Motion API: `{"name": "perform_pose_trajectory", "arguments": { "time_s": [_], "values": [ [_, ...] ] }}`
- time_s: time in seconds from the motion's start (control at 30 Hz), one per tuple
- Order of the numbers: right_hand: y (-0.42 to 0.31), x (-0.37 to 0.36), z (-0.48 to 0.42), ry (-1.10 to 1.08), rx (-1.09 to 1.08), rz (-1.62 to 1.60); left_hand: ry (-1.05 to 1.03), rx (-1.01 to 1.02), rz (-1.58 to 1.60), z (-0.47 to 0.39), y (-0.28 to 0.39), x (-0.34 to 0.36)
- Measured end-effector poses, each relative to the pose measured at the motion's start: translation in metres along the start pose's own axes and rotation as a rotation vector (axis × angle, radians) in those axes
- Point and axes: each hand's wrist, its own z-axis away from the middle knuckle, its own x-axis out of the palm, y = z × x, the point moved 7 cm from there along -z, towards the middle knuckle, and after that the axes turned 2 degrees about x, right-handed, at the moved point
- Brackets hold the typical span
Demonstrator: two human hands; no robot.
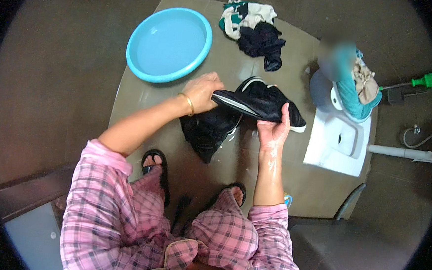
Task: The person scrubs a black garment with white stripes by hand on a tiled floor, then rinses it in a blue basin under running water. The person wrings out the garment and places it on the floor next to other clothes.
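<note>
A dark wet garment (260, 102) with white trim is stretched between both hands just above the tiled floor. My left hand (203, 91), with a gold bangle at its wrist, grips the garment's left end. On its right part, my right hand (275, 127) holds the cloth with the thumb up over it; the wrist is wet and shiny. More of the black fabric (206, 134) spreads down to the floor below and between the hands. Whether it is all one piece, I cannot tell.
A round light-blue basin (169, 45) stands at the upper left. Wet white, green and black clothes (261, 34) lie at the top. At the right are a white squat toilet pan (340, 137), a bucket heaped with teal and beige cloth (357, 95), a green-handled brush (427, 80) and a white pipe (400, 152).
</note>
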Motion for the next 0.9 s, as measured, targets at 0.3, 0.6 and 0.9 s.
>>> {"name": "perform_pose_trajectory", "arguments": {
  "time_s": [0.3, 0.6, 0.9],
  "values": [
    [0.051, 0.038, -0.011, -0.219, -0.004, 0.725, 0.348, 0.289, 0.676, 0.02, 0.112, 0.014],
    [0.085, 0.003, -0.014, 0.435, 0.057, 0.477, 0.586, -0.272, 0.81, -0.03, -0.022, 0.045],
    [0.048, 0.077, 0.023, 0.462, -0.092, 0.611, 0.621, -0.162, 0.905, -0.044, -0.031, 0.036]
  ]
}}
